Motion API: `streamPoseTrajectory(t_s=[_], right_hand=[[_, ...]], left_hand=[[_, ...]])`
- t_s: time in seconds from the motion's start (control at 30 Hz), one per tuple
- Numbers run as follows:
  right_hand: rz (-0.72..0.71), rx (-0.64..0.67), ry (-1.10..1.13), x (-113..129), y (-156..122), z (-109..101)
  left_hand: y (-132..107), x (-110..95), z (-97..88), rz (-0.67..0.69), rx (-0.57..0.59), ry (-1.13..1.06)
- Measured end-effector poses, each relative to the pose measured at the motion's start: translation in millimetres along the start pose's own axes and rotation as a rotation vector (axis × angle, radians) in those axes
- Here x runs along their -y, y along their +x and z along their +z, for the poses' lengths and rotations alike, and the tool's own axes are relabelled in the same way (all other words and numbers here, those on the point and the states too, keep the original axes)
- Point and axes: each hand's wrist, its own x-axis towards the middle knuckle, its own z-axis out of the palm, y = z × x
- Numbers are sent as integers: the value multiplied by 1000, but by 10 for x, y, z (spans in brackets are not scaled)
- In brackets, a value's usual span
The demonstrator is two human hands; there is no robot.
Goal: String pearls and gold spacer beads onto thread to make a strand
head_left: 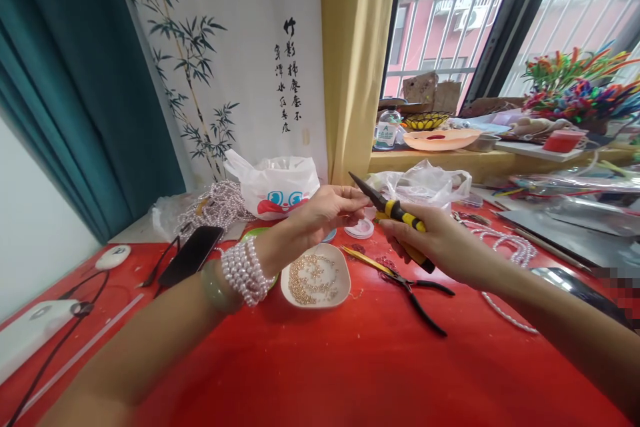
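As yellow-handled pliers [401, 213] are gripped by the right hand [430, 232], the left hand [330, 210] is held pinch-closed beside their jaws.

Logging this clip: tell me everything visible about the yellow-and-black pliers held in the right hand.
The pliers have dark, tapering jaws that look metallic, and yellow handles with black sections that look plastic or rubber. Held above the red table in the grip of the right hand, they slant, tip toward the upper left, handle end toward the lower right. The left hand is close beside the jaws; contact is unclear, as is whether they are fully closed.
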Motion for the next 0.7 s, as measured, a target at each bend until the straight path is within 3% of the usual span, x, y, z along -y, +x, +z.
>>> streamPoseTrajectory(t_s=[0.27, 0.33, 0.4, 0.47, 0.5, 0.53, 0.7], right_hand=[[154, 171, 662, -56, -72, 110], [178, 205, 724, -78, -72, 121], [159, 192, 553, -150, -34, 110], [118, 80, 120, -295, 46, 77], [101, -28, -211, -394, 95, 56], [110, -108, -338, -506, 147, 36], [142, -204, -635, -1077, 318, 11]], left_hand=[[-29, 103, 17, 58, -19, -53], [-31, 148, -8, 77, -14, -47], [-43, 176, -53, 70, -12, -54], [-72, 169, -116, 62, -13, -81], [-94, 150, -151, 66, -14, -95], [-119, 125, -188, 77, -14, -105], [-228, 3, -331, 146, -13, -84]])
